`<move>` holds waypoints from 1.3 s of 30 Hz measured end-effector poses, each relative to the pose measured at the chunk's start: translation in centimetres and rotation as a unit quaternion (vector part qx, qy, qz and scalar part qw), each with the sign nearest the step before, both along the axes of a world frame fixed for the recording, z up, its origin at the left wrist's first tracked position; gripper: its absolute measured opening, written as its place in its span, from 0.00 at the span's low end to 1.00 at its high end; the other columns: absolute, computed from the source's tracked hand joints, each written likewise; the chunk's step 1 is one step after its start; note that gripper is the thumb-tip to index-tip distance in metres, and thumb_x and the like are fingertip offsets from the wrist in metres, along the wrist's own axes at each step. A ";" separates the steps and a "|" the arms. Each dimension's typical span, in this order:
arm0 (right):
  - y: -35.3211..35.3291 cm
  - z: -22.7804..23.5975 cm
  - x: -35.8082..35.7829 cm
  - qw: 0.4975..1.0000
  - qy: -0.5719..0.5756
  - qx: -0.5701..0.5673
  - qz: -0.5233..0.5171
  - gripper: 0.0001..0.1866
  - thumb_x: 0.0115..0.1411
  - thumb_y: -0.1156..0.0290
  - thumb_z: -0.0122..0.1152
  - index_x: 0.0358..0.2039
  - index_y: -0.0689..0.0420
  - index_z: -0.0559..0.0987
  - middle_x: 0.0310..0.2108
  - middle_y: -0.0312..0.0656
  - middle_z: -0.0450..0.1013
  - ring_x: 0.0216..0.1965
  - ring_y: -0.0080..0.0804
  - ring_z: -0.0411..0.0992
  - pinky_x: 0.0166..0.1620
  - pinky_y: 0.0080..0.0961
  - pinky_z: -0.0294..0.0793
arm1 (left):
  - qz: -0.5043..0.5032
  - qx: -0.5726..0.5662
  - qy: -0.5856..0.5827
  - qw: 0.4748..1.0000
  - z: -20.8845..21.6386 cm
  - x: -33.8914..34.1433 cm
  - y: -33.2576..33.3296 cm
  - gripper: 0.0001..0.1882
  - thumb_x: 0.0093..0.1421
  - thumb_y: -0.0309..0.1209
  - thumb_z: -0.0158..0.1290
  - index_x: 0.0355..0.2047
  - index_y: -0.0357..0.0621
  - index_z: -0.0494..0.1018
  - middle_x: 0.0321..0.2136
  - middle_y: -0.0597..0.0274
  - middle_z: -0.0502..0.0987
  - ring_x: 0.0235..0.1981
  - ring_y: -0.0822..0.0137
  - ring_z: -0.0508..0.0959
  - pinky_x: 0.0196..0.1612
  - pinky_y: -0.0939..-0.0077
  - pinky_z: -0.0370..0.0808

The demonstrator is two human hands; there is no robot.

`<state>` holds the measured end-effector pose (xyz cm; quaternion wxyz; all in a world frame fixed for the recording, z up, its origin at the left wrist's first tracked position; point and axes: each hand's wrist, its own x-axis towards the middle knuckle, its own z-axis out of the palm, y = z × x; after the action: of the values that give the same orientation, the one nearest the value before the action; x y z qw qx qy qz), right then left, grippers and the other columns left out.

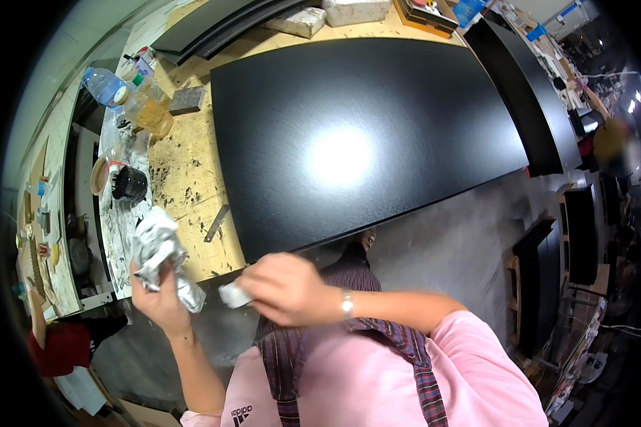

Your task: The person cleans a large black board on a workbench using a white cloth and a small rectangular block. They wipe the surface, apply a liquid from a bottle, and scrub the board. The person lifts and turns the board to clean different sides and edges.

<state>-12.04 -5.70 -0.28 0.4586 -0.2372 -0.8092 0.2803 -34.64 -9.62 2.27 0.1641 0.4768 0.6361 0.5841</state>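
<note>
Currently, a shiny black panel is laid flat on a paint-spattered wooden worktable, w/ plastic bottles & a black-smeared jar set along the L side. Near the panel's near-L corner, a crumpled grey-white rag is clasped in the L hand & a blurred white wad is pinched in the R hand. Across the grey floor, more dark panels are propped, far R.

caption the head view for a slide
Left hand holds a crumpled white bundle, right hand a small white piece, near a black panel.
</note>
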 end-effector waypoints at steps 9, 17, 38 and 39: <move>3.7 5.3 8.4 0.841 0.386 -0.375 -0.058 0.18 0.54 0.84 0.61 0.48 0.64 0.76 0.43 0.38 0.74 0.45 0.29 0.75 0.50 0.28 0.75 | -0.254 0.051 0.292 0.921 4.0 11.0 10.6 0.43 0.45 0.55 0.65 0.56 0.40 0.71 0.54 0.51 0.73 0.59 0.48 0.67 0.60 0.43 0.56; 4.0 5.5 6.7 0.934 0.105 -0.314 -0.135 0.20 0.50 0.79 0.66 0.46 0.61 0.80 0.39 0.40 0.73 0.41 0.29 0.70 0.46 0.26 0.70 | -0.228 0.094 0.215 0.945 3.7 8.4 7.6 0.20 0.40 0.24 0.62 0.38 0.38 0.77 0.34 0.54 0.77 0.37 0.54 0.76 0.44 0.65 0.72; 1.8 -0.6 9.0 0.948 -0.281 0.064 -0.131 0.24 0.45 0.73 0.64 0.47 0.46 0.80 0.62 0.50 0.64 0.62 0.55 0.63 0.59 0.57 0.65 | 0.059 -0.125 0.171 0.976 -12.5 -12.2 7.3 0.21 0.61 0.23 0.52 0.56 0.31 0.68 0.49 0.50 0.75 0.48 0.59 0.76 0.53 0.67 0.70; 2.1 -1.4 12.2 0.943 -0.279 0.087 -0.158 0.23 0.45 0.74 0.63 0.45 0.46 0.80 0.61 0.49 0.66 0.61 0.55 0.65 0.59 0.56 0.66 | 0.057 -0.125 0.142 0.980 -12.9 -12.9 6.8 0.21 0.62 0.23 0.52 0.56 0.31 0.69 0.49 0.50 0.76 0.47 0.61 0.76 0.52 0.68 0.71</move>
<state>0.15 -3.65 -1.68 0.2712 -0.3900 -0.8782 0.0558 -47.55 -2.86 -10.62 0.0970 0.4935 0.7468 0.4351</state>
